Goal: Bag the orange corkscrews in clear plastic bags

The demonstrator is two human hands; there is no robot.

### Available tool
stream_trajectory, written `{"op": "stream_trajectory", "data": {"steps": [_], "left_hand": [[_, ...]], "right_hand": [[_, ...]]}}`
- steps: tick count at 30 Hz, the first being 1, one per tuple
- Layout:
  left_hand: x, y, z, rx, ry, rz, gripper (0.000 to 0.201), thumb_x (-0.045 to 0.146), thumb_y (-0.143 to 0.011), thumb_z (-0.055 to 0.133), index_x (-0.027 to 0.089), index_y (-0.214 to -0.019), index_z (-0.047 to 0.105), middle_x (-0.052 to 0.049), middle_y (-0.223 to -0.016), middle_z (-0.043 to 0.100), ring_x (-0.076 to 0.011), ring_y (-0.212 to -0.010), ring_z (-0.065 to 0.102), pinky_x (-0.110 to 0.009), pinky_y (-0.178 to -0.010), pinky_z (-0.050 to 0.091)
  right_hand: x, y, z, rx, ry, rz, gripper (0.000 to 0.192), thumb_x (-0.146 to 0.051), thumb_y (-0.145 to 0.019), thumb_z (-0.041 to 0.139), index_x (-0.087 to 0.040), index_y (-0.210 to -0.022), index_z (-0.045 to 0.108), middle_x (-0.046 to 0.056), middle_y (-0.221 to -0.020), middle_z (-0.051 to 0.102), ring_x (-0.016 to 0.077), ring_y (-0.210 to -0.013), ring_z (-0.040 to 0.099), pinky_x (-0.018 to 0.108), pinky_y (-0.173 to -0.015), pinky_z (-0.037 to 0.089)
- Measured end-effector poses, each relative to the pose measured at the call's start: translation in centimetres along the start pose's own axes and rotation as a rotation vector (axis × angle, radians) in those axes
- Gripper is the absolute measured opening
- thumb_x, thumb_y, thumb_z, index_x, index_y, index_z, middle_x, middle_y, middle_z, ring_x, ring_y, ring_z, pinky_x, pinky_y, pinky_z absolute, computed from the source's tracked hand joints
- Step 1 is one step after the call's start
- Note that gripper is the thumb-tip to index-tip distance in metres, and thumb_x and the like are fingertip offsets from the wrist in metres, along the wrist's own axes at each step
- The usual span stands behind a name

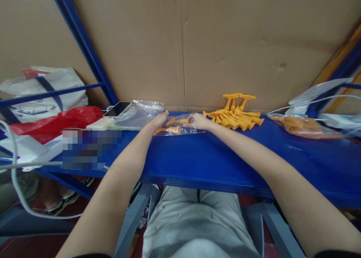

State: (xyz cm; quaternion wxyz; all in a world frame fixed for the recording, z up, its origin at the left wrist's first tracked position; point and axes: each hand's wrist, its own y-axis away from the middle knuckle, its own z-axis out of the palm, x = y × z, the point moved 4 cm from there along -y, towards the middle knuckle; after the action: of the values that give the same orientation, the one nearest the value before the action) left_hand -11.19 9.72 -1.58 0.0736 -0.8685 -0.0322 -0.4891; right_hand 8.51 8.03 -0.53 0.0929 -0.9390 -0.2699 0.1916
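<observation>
A clear plastic bag (180,131) with several orange plastic pieces (172,130) inside lies flat on the blue table, between my hands. At the bag's left end, my left hand (160,119) rests side-on with its visible fingers stretched out; its thumb side is partly hidden. My right hand (199,121) has its fingers bent and pinched on the bag's right part, over an orange piece. Just right of that hand is a pile of orange T-topped plastic pieces (229,119), with a few standing upright at the back.
Left of the bag are flat clear bags (145,113), a phone (117,109), a white block (100,123) and a red plastic bag (62,122). A filled bag of orange pieces (303,125) lies at the right. Cardboard (197,55) closes off the back; blue posts (84,43) flank it.
</observation>
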Motion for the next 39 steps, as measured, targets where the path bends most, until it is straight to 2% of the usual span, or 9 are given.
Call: {"op": "stream_trajectory", "data": {"steps": [4, 11, 16, 20, 23, 27, 30, 34, 39], "left_hand": [[0.0, 0.3, 0.6, -0.072, 0.154, -0.083, 0.042, 0.038, -0.1, 0.036, 0.016, -0.129, 0.059, -0.012, -0.139, 0.06, -0.0213, -0.131, 0.053, -0.029, -0.101, 0.047], [0.0, 0.4, 0.6, -0.104, 0.201, -0.071, 0.045, 0.039, -0.101, 0.032, 0.018, -0.133, 0.056, -0.012, -0.147, 0.051, -0.0205, -0.135, 0.049, -0.029, -0.104, 0.045], [-0.1, 0.1, 0.7, -0.121, 0.148, -0.029, 0.048, 0.041, -0.102, 0.026, 0.022, -0.135, 0.056, -0.01, -0.145, 0.055, -0.0187, -0.134, 0.051, -0.03, -0.103, 0.047], [0.4, 0.0, 0.4, -0.061, -0.038, 0.077, 0.052, 0.04, -0.102, 0.025, 0.016, -0.13, 0.061, -0.012, -0.14, 0.059, -0.0196, -0.131, 0.054, -0.028, -0.105, 0.043], [1.1, 0.1, 0.4, -0.043, -0.287, 0.201, 0.05, 0.037, -0.099, 0.031, 0.011, -0.125, 0.065, -0.012, -0.137, 0.061, -0.0222, -0.129, 0.054, -0.03, -0.109, 0.039], [1.6, 0.3, 1.1, -0.144, -0.515, 0.319, 0.043, 0.033, -0.095, 0.037, 0.015, -0.114, 0.071, -0.008, -0.13, 0.067, -0.0239, -0.123, 0.059, -0.03, -0.109, 0.039], [1.7, 0.4, 1.5, -0.195, -0.563, 0.35, 0.039, 0.031, -0.092, 0.04, 0.018, -0.11, 0.073, -0.005, -0.128, 0.068, -0.0232, -0.124, 0.059, -0.029, -0.109, 0.038], [1.6, 0.4, 1.5, -0.189, -0.545, 0.351, 0.038, 0.03, -0.088, 0.045, 0.021, -0.113, 0.072, -0.004, -0.13, 0.067, -0.0232, -0.129, 0.055, -0.029, -0.112, 0.034], [1.5, 0.4, 1.6, -0.205, -0.605, 0.343, 0.043, 0.032, -0.091, 0.042, 0.019, -0.123, 0.068, -0.005, -0.137, 0.061, -0.0225, -0.133, 0.052, -0.028, -0.114, 0.03]], "right_hand": [[0.6, -1.0, 1.5, 0.11, -0.125, -0.04, 0.018, -0.032, -0.079, 0.074, -0.014, -0.082, 0.069, 0.006, -0.085, 0.069, 0.0154, -0.075, 0.06, 0.024, -0.066, 0.04], [0.9, -0.9, 2.5, 0.13, -0.258, 0.016, 0.021, -0.029, -0.078, 0.074, -0.012, -0.091, 0.07, 0.007, -0.089, 0.07, 0.0163, -0.079, 0.062, 0.028, -0.073, 0.045], [1.1, -0.3, 2.2, 0.117, -0.407, 0.068, 0.051, -0.026, -0.079, 0.074, -0.009, -0.126, 0.062, 0.011, -0.102, 0.072, 0.0183, -0.089, 0.067, 0.032, -0.085, 0.05], [1.2, 0.1, 2.4, 0.086, -0.517, 0.085, 0.063, -0.019, -0.08, 0.074, -0.008, -0.138, 0.052, 0.013, -0.104, 0.073, 0.0186, -0.091, 0.069, 0.034, -0.089, 0.052], [1.2, 0.1, 2.7, 0.067, -0.55, 0.071, 0.06, -0.013, -0.08, 0.072, -0.008, -0.137, 0.053, 0.015, -0.108, 0.072, 0.0196, -0.097, 0.07, 0.036, -0.093, 0.052], [1.3, -0.1, 3.1, 0.063, -0.56, 0.032, 0.05, -0.008, -0.081, 0.067, -0.011, -0.13, 0.06, 0.015, -0.116, 0.071, 0.0207, -0.105, 0.069, 0.039, -0.096, 0.052], [1.3, -0.2, 3.3, 0.066, -0.539, -0.003, 0.044, -0.005, -0.081, 0.064, -0.012, -0.125, 0.064, 0.015, -0.119, 0.07, 0.0205, -0.109, 0.068, 0.038, -0.097, 0.052], [1.2, -0.1, 3.2, 0.076, -0.443, -0.043, 0.037, -0.004, -0.081, 0.063, -0.013, -0.116, 0.069, 0.013, -0.12, 0.07, 0.0202, -0.111, 0.067, 0.037, -0.098, 0.051], [1.0, 0.3, 2.8, 0.073, -0.368, -0.049, 0.038, -0.004, -0.082, 0.063, -0.011, -0.118, 0.069, 0.015, -0.12, 0.07, 0.0204, -0.112, 0.067, 0.035, -0.099, 0.05]]}}
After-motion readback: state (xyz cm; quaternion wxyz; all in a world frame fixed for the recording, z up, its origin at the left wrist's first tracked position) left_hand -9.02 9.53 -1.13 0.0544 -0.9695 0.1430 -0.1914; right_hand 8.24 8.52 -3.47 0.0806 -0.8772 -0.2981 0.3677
